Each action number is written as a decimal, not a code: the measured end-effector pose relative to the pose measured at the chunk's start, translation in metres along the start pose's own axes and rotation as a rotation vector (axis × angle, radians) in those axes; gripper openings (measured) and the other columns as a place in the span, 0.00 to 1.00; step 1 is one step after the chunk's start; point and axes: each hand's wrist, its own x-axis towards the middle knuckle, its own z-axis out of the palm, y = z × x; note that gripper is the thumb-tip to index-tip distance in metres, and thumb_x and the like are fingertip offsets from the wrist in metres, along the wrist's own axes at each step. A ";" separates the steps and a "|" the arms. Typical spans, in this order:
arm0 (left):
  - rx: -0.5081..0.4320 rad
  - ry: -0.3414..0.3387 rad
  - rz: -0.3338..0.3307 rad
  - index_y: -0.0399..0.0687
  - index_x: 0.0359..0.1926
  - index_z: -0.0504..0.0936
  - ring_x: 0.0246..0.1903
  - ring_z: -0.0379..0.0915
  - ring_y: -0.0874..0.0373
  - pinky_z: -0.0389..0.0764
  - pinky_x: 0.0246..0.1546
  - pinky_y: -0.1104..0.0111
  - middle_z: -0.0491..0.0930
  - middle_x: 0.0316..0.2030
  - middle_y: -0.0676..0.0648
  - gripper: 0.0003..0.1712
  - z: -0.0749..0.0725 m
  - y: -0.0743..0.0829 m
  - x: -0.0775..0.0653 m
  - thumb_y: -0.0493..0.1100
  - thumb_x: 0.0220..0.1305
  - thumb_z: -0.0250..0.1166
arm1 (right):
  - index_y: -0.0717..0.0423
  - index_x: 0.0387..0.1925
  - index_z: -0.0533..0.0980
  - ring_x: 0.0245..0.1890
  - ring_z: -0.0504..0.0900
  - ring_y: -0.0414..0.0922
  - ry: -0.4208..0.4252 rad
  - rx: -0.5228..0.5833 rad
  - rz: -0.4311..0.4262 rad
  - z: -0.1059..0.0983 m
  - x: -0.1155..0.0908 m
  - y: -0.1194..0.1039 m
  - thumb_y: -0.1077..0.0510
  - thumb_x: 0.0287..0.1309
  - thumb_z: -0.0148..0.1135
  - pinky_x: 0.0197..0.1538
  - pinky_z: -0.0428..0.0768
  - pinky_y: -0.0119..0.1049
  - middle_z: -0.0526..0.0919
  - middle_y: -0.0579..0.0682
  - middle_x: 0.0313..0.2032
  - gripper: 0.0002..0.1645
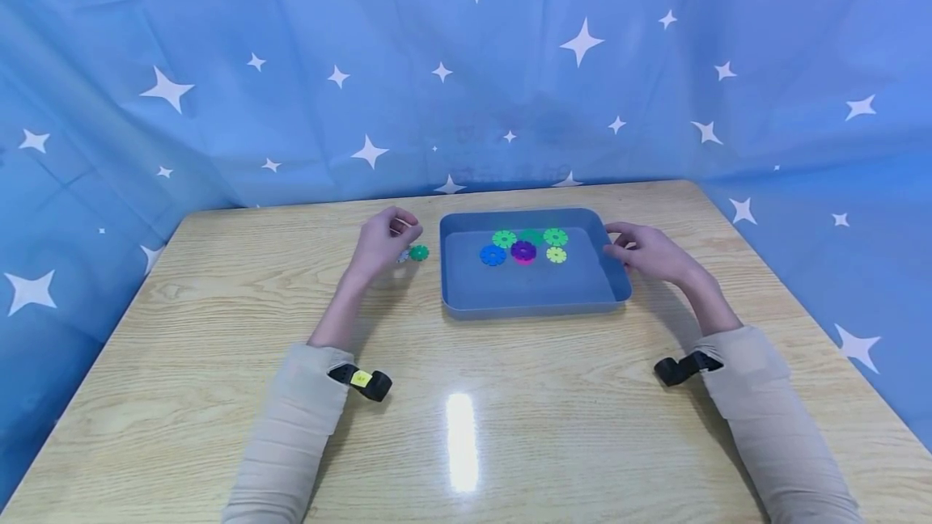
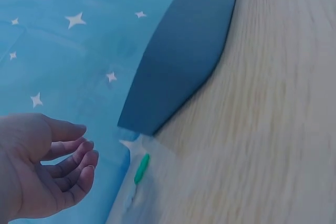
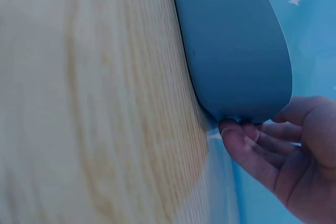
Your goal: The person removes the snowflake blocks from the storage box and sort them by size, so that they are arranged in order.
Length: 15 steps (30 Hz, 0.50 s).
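Note:
My left hand [image 1: 386, 241] is over the table to the left of the tray, fingers loosely bent. In the left wrist view its palm and fingertips show nothing held. Just beside it, a green notched disc [image 1: 419, 252] lies on the table, and a pale disc [image 1: 403, 256] shows partly behind the hand. My right hand [image 1: 648, 251] is at the right end of a shallow blue-grey tray [image 1: 531, 293]. In the right wrist view its fingertips [image 3: 231, 127] press the outer wall while the thumb reaches the rim.
Inside the tray lie several notched discs, among them a blue disc [image 1: 493, 255], a purple disc [image 1: 523, 251] over a pink one, and a yellow disc [image 1: 557, 255]. A blue star-patterned cloth [image 1: 466, 103] hangs behind the wooden table [image 1: 218, 330].

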 end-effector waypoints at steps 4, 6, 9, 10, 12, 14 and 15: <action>-0.026 -0.021 0.013 0.36 0.50 0.79 0.41 0.78 0.48 0.78 0.42 0.63 0.80 0.39 0.40 0.13 0.010 0.009 0.003 0.42 0.72 0.63 | 0.69 0.73 0.59 0.32 0.80 0.47 -0.001 -0.001 -0.001 0.000 0.000 0.001 0.53 0.76 0.53 0.39 0.80 0.46 0.79 0.64 0.46 0.34; -0.035 -0.034 0.020 0.37 0.50 0.79 0.40 0.79 0.47 0.79 0.41 0.64 0.80 0.38 0.41 0.12 0.016 0.014 0.004 0.41 0.72 0.63 | 0.69 0.73 0.59 0.32 0.81 0.47 -0.001 0.001 -0.003 0.000 0.000 0.001 0.54 0.76 0.53 0.39 0.81 0.46 0.80 0.64 0.46 0.34; -0.040 -0.041 0.036 0.37 0.49 0.80 0.39 0.78 0.47 0.78 0.39 0.65 0.80 0.38 0.41 0.11 0.025 0.021 0.006 0.41 0.72 0.63 | 0.70 0.72 0.59 0.32 0.81 0.47 0.000 0.001 -0.007 0.000 0.001 0.001 0.54 0.76 0.54 0.39 0.81 0.46 0.80 0.64 0.45 0.34; -0.041 -0.041 0.043 0.37 0.49 0.80 0.39 0.77 0.48 0.78 0.38 0.65 0.80 0.38 0.41 0.11 0.028 0.024 0.006 0.40 0.72 0.63 | 0.70 0.72 0.60 0.32 0.81 0.47 0.001 0.001 -0.008 0.000 0.001 0.001 0.54 0.76 0.54 0.39 0.81 0.46 0.80 0.64 0.45 0.34; -0.038 -0.041 0.060 0.38 0.48 0.80 0.39 0.76 0.50 0.77 0.40 0.66 0.80 0.38 0.42 0.10 0.034 0.029 0.007 0.40 0.72 0.63 | 0.70 0.72 0.59 0.32 0.81 0.47 0.002 0.000 -0.009 0.000 0.001 0.001 0.54 0.76 0.54 0.39 0.81 0.46 0.80 0.64 0.45 0.34; -0.042 -0.048 0.066 0.39 0.48 0.80 0.40 0.75 0.51 0.77 0.42 0.66 0.80 0.38 0.43 0.09 0.040 0.033 0.007 0.40 0.72 0.63 | 0.70 0.72 0.59 0.32 0.80 0.47 0.003 -0.002 -0.010 0.000 0.002 0.002 0.54 0.76 0.54 0.39 0.80 0.46 0.80 0.64 0.45 0.34; -0.042 -0.054 0.071 0.39 0.48 0.80 0.40 0.75 0.52 0.77 0.43 0.65 0.80 0.39 0.43 0.09 0.043 0.036 0.008 0.40 0.72 0.64 | 0.70 0.72 0.60 0.32 0.81 0.47 0.004 -0.004 -0.009 0.000 0.002 0.002 0.54 0.76 0.54 0.39 0.81 0.45 0.80 0.64 0.46 0.34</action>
